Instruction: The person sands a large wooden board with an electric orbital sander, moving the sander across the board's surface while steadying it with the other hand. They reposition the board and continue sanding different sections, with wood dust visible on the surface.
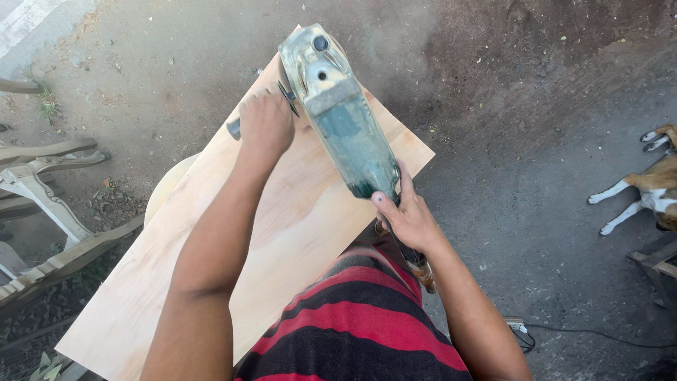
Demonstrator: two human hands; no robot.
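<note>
Head cam: both hands (266,120) on grinder (345,120)

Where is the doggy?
The dog lies on the bare ground at the far right edge of the head view, only partly in frame, well apart from the wooden board and just above a wooden stool corner.
</note>
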